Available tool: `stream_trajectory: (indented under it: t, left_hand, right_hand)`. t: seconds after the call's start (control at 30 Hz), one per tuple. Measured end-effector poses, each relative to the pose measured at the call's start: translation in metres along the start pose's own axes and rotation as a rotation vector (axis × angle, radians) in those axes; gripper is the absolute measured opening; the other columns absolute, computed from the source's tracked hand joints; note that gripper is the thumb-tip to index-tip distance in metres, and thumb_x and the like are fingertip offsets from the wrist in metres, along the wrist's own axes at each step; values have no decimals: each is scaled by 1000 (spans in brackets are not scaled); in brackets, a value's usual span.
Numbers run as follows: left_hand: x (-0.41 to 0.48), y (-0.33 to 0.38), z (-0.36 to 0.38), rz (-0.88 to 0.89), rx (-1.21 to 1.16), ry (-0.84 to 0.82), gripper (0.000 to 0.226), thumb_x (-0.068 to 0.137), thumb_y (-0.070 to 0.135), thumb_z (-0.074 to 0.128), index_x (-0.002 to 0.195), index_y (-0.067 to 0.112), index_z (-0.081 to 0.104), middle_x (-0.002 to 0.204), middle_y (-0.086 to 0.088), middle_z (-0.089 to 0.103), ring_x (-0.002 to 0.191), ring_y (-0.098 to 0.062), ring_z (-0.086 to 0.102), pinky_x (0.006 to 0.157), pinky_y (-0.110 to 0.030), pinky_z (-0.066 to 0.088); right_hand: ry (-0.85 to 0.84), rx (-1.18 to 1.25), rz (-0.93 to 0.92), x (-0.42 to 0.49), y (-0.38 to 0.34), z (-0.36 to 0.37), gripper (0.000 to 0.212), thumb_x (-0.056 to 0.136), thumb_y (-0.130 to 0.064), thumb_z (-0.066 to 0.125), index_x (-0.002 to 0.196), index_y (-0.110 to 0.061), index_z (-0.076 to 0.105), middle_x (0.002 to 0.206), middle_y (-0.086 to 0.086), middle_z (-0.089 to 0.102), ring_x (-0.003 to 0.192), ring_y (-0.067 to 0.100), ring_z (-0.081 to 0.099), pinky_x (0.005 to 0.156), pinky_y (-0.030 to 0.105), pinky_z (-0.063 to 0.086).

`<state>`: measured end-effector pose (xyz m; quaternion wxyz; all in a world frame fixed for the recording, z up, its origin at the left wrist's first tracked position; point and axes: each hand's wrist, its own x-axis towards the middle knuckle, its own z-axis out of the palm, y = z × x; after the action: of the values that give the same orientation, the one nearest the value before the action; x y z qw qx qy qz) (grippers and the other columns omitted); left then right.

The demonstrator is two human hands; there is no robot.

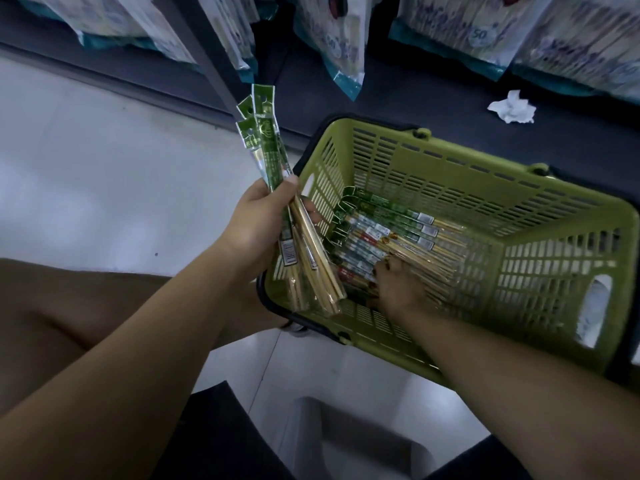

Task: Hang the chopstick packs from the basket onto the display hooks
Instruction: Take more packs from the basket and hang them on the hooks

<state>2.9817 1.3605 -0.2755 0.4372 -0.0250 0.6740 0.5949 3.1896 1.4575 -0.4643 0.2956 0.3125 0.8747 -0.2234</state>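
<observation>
A green plastic basket [502,188] sits on the floor at the foot of a dark shelf. Several chopstick packs [388,230] with green header cards lie flat on its bottom. My left hand [256,223] grips a bundle of chopstick packs [266,150] upright beside the basket's left wall, with their green hang tabs pointing up. My right hand [394,285] reaches down into the basket, and its fingers curl onto the packs lying there. Whether it holds one I cannot tell. No display hooks are in view.
Large bags of goods [346,43] hang or lean along the dark shelf base above the basket. A crumpled white tissue [512,107] lies on that dark ledge. A grey stool or bin [346,438] sits low in front of me on the pale tiled floor.
</observation>
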Motion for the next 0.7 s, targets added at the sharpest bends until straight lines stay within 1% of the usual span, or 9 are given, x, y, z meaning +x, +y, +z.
stream_trajectory:
  t: [0.07,0.17,0.27,0.37,0.4,0.47,0.57,0.63,0.7]
  left_hand:
    - [1,0,0,-11,-6,-1,20,106,23,56,114,6,49,74,-12,68,70,-30,70,72,-47,61]
    - [3,-1,0,-23,-18,-6,21,106,24,57,113,6,50,76,-12,68,72,-31,71,72,-47,60]
    - [3,-4,-1,-15,-6,-6,21,105,25,57,111,7,51,77,-11,68,73,-31,71,73,-46,59]
    - [2,-5,-1,-9,3,-10,20,105,26,57,111,8,52,76,-10,69,73,-30,72,70,-44,59]
    - [2,-6,-1,-8,12,-10,20,105,27,57,111,8,53,76,-10,69,74,-30,72,70,-43,59]
    - [3,-7,-2,-6,18,-7,21,105,27,58,112,7,52,76,-9,69,74,-29,73,69,-43,59]
    - [3,-7,-1,-3,26,0,19,105,27,58,109,9,53,76,-9,69,74,-29,73,70,-43,59]
    - [4,-8,-1,-1,35,9,18,105,28,58,107,11,54,75,-9,70,74,-29,73,71,-45,59]
    - [4,-8,-1,-2,35,16,18,104,29,58,106,12,54,75,-9,70,74,-30,73,72,-45,59]
  right_hand:
    - [-16,-18,-9,3,1,0,74,80,-43,81,140,-19,46,136,12,50,120,31,52,92,40,51]
    - [-8,-13,-31,5,4,-1,57,83,-40,77,131,-20,54,121,8,64,108,27,61,79,34,50]
    - [-4,-62,-49,5,3,0,48,86,-37,75,126,-20,56,113,6,68,101,26,62,69,33,46]
    - [-52,-121,-57,7,2,-5,35,89,-36,73,119,-21,63,107,3,68,96,24,64,71,32,51]
    - [-57,-140,-61,8,4,-7,33,90,-35,71,119,-23,63,107,3,69,96,23,65,71,32,52]
    - [-55,-140,-60,7,10,-8,35,91,-33,69,124,-25,61,112,3,69,101,24,65,72,32,49]
    - [-100,-163,-76,5,15,-9,39,91,-36,69,127,-26,59,116,3,68,104,24,65,74,33,52]
    - [-117,-195,-82,5,16,-9,36,92,-31,68,126,-24,59,116,4,69,104,25,65,74,34,53]
    - [-115,-171,-75,5,20,-8,29,92,-26,67,120,-22,63,114,5,69,101,24,65,75,33,54]
